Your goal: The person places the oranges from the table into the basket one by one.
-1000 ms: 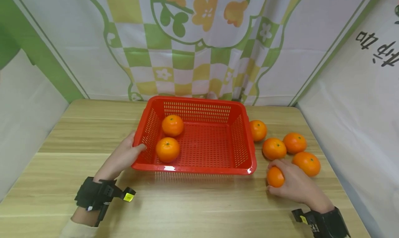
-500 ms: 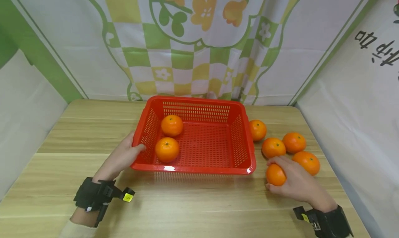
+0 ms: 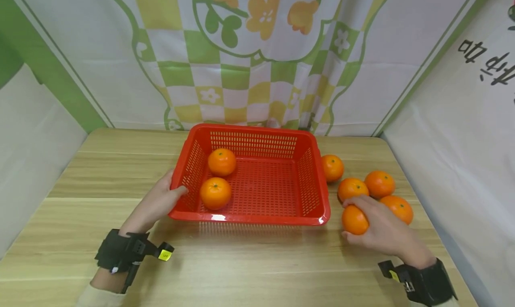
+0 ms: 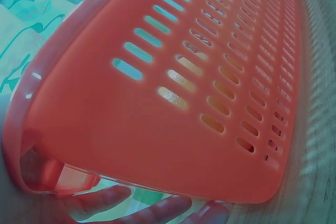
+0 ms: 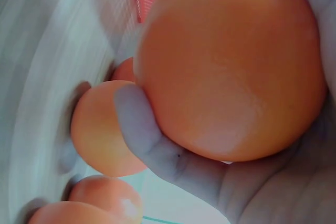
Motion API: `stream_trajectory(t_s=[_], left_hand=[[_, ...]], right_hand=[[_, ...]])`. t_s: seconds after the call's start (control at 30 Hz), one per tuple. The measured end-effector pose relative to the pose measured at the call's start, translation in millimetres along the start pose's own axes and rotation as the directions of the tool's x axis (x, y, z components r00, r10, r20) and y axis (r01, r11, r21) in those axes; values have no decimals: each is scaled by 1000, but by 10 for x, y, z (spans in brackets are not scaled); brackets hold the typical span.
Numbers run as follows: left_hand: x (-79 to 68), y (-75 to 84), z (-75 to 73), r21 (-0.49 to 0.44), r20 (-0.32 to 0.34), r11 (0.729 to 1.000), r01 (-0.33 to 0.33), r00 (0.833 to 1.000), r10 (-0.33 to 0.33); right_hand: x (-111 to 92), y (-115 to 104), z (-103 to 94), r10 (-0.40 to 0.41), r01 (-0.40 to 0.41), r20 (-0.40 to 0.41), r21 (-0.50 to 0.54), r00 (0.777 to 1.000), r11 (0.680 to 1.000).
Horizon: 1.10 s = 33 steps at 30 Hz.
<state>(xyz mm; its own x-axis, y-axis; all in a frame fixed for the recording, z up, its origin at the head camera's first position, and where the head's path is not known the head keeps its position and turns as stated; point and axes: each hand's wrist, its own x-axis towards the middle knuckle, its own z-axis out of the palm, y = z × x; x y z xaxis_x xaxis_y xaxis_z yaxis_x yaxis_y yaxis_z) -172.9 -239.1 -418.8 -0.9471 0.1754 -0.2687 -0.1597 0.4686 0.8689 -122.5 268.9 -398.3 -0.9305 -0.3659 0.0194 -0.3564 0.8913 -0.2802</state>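
Note:
My left hand [image 3: 162, 197] grips the left side of a red plastic basket [image 3: 257, 218], thumb over the rim. The left wrist view shows its fingers [image 4: 157, 211] curled at the basket's outer end wall. Two oranges sit inside at the left, a rear one [image 3: 222, 162] and a front one [image 3: 216, 193]. To the right of the basket, my right hand [image 3: 380, 226] holds another orange [image 3: 355, 220] between thumb and fingers. That orange [image 5: 231, 66] fills much of the right wrist view. Whether it is off the table cannot be told for sure.
Several more oranges lie right of the basket: one by its wall [image 3: 333, 168], one behind my right hand [image 3: 352, 189], others farther right [image 3: 380, 184]. A patterned curtain [image 3: 249, 79] hangs behind the wooden table [image 3: 241, 267]. A white sheet [image 3: 454, 164] borders the right side.
The right hand's orange has turned and shifted slightly, now farther back toward the orange behind it. The left hand, the basket and the other oranges stay in place.

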Motion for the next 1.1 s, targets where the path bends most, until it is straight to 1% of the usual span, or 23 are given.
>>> stream_trajectory(t_s=[0.2,0.4,0.63,0.8,1.03,1.1], left_hand=[[2,-4,-2,-4,5,1000,-11,1000,11],[8,-6,2,2,7,1000,-10,1000,10],[8,-23,3,0,-2,1000,4,1000,-4],[6,-35,5,-5,-3,1000,7,1000,-8],[6,-22,1,-5,-2,1000,6,1000,-6],[7,-20,1,-3,-3,1000,6,1000,-6]], right_hand=[[23,-34,-41,-25,24,-9,-21,1000,999],[57,-82,-97,-25,25,-8,-1,1000,1000],[157,-165,-127,-23,24,-27,26,999,999],[217,-222,-146,-39,40,-29,26,999,999],[270,-251,-153,-59,61,-29,63,998,996],[278,-253,-153,-68,70,-37,53,997,996]])
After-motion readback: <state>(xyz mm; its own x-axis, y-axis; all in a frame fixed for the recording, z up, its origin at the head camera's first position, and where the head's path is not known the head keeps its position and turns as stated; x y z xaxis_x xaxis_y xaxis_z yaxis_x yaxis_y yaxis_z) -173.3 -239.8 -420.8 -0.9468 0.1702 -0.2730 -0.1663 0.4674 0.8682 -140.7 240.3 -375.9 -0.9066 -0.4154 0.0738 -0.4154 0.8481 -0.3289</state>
